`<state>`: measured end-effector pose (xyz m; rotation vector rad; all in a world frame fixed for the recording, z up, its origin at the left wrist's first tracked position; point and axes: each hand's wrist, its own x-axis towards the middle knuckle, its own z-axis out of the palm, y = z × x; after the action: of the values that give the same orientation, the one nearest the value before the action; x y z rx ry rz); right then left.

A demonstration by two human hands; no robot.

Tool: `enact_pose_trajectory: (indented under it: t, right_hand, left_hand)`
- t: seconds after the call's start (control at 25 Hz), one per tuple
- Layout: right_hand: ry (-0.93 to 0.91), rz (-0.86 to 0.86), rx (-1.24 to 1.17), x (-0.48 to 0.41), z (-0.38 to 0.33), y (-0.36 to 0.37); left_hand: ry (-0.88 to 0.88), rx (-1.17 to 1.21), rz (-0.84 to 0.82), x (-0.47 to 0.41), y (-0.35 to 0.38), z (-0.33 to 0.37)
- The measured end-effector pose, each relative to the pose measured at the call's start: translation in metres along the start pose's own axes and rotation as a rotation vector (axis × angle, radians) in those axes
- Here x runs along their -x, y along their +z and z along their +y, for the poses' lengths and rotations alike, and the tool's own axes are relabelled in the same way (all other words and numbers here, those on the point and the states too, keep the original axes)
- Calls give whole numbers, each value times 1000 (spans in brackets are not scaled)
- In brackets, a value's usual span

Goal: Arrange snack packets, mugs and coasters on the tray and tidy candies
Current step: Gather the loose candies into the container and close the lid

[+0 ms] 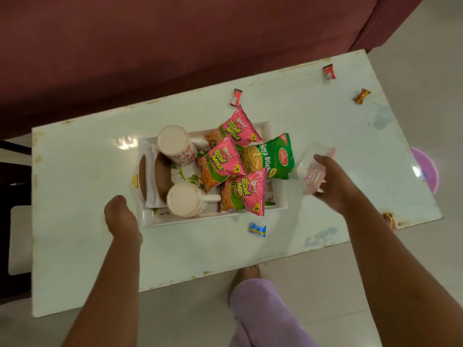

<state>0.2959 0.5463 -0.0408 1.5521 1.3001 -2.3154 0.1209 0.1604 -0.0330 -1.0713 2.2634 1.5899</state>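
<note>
I'm looking down at the desk (75, 234) w/ the tray (150, 220) near its middle. Tray is looking done: two mugs (175, 142) upside down, coasters (162, 175) stacked at its left end, three pink packets (220, 166) and a green packet (273, 156) filling the right end.

So I'm judging the step in hand as the candies. Right hand (335, 186) is holding a clear box (313, 164) just beside the tray's right end, grip wrapped round it, box tilted. Left hand (120, 214) is sitting by the tray's near-left corner, fingers curled under; can't tell if that grip is pinching anything.

Candies are lying loose: a blue one (257, 229) near the tray's front edge, red ones (236, 97) beyond the tray and out toward the far right, one at the right desk edge, a yellow bit left of the tray.

Next move, imo: set the box down open side up, then pick candies w/ the free hand, nearest first, the blue one probably.
</note>
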Motion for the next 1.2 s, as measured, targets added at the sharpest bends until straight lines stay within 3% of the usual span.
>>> enact_pose_trajectory:
  t: [0.12, 0.24, 0.72, 0.88, 0.96, 1.04, 1.08, 1.2]
  right_hand:
    - [0, -393, -173, 8, 29, 11]
    - [-6, -477, -368, 10, 38, 20]
    - [10, -375, -221, 1, 19, 15]
    - [11, -332, -187, 4, 17, 9]
    - [-7, -306, -180, 14, 12, 5]
    - [-77, -216, -28, 28, 3, 0]
    - [-134, -184, 109, 35, -1, -2]
    - [-332, -258, 610, 54, -11, -2]
  left_hand:
    - [-188, -64, -193, -21, -3, -13]
    - [-194, -53, -365, -18, 4, -18]
    - [-209, 15, -476, 7, 5, -27]
    - [-200, 66, -323, 23, -2, -26]
    - [-54, 66, -150, 51, -2, -22]
    - [247, 66, -53, 91, 3, -14]
    - [412, 42, -133, 113, 11, -11]
    - [783, -200, -672, 179, 56, -7]
